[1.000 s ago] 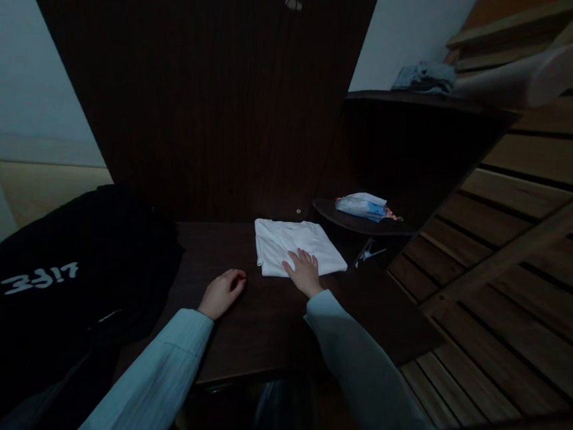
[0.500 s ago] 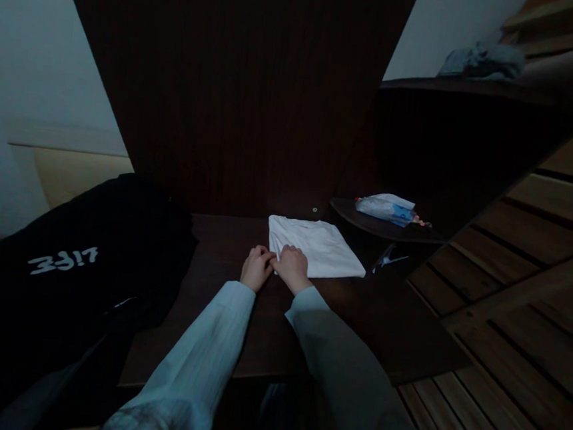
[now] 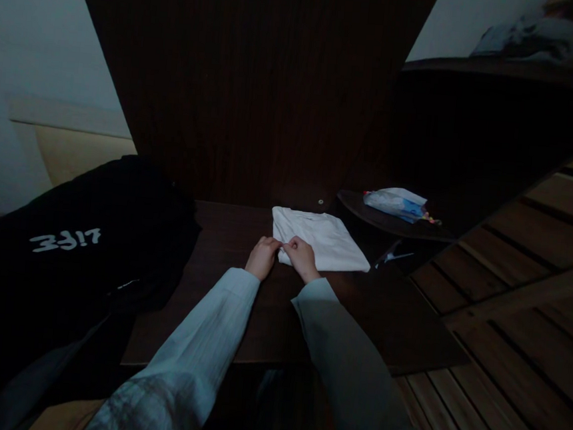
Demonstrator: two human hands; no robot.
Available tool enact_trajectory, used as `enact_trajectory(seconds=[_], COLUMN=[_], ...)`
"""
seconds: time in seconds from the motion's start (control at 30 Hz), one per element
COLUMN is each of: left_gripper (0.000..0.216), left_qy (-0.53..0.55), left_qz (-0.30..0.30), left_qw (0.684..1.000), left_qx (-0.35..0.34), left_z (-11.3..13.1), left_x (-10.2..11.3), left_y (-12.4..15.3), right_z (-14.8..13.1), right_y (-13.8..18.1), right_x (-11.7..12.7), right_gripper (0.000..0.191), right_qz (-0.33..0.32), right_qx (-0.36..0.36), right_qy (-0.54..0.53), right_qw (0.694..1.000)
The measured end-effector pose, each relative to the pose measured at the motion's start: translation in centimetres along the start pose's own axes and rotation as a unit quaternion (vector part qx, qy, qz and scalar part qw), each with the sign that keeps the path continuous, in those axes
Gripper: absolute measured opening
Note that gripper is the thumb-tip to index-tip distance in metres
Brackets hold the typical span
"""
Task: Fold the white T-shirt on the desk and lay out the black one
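Note:
A folded white garment (image 3: 332, 240) lies flat on the dark wooden desktop, roughly rectangular with soft creases. At its left edge, my left hand (image 3: 263, 256) has its fingers closed in a pinch on the cloth. My right hand (image 3: 301, 256) rests over the garment's lower left part, thumb and forefinger pinched on the same edge, close to the left fingertips. The bit of cloth between the fingers is mostly hidden. What kind of garment it is, I cannot tell.
Black clothing with white lettering (image 3: 66, 240) is heaped at the left. On a small corner shelf (image 3: 361, 213) to the right sits a white and blue plastic packet (image 3: 396, 203). A dark upright panel (image 3: 252, 91) stands behind the desktop (image 3: 276, 334). Wooden slats (image 3: 518, 369) fill the far right.
My right hand has gone from lying flatter on the cloth to a pinch at its left edge. My left hand stays at that edge. The view has shifted slightly.

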State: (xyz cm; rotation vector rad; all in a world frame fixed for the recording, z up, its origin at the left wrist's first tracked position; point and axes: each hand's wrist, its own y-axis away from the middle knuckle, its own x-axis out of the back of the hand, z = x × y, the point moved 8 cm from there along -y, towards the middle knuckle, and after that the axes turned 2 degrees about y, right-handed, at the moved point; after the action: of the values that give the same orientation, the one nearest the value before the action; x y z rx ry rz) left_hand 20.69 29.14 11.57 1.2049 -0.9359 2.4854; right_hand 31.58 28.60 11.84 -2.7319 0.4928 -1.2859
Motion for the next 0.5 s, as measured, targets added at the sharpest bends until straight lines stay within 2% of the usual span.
enact_trajectory(seconds=[0.17,0.33,0.4,0.5], left_gripper=[0.024,0.016,0.019,0.022], left_qy=[0.106,0.165,0.174,0.164], left_qz=[0.04,0.021,0.012,0.008], left_qw=[0.993,0.985,0.983,0.986], left_qx=[-0.012,0.05,0.053,0.042], left_z=[0.6,-0.5,-0.7,-0.7], left_x=[0.3,-0.5,-0.7,-0.7], left_y=[-0.4,-0.1,0.1,0.0], right_z=[1.0,0.9,0.4,-1.2], right_y=[-0.3,-0.2,0.0,0.5], right_x=[0.0,-0.3,-0.2,0.5], right_gripper=[0.019,0.018,0.017,0.014], right_qz=[0.015,0.019,0.029,0.066], right_qx=[-0.035,-0.032,-0.013,0.054], right_qy=[-0.017,0.002,0.025,0.082], right_qw=[0.999,0.999,0.999,0.993])
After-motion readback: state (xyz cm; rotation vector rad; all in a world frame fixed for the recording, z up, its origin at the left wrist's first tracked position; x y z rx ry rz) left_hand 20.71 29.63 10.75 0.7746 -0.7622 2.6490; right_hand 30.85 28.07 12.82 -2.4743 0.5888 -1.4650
